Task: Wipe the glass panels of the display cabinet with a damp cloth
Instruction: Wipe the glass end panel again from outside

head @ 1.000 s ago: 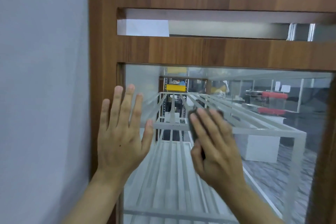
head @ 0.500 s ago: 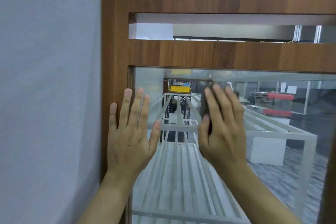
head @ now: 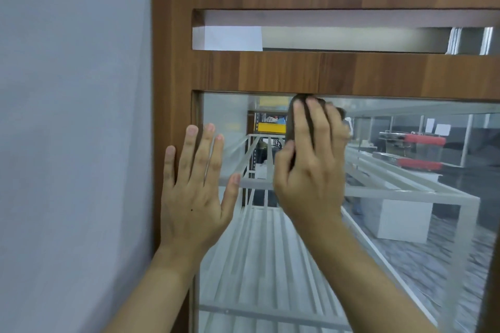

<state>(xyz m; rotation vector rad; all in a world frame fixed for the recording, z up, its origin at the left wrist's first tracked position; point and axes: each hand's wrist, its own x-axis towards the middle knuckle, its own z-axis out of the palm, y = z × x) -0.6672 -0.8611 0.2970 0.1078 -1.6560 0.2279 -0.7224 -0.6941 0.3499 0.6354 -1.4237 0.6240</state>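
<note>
Head view: a dark cloth (head: 290, 121) lies against the top edge of the glass panel (head: 224, 111), touching the wooden frame (head: 270, 73). Its visible side runs up and down. The right hand (head: 311, 170) covers it, grip pinching its lower edge with the thumb. The left hand (head: 194, 192) lies flat with fingers spread, across frame and glass.

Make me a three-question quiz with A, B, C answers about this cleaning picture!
1. Where is the cloth? A) at the top edge of the glass panel B) at its bottom C) in a bucket
2. What colour is the cabinet frame? A) white B) green C) brown
3. How is the left hand? A) fist B) flat, fingers straight C) holding a bottle
Answers: 1 A, the right hand holds it right under the frame. 2 C, wood grain shows. 3 B, its fingers are spread.
</note>
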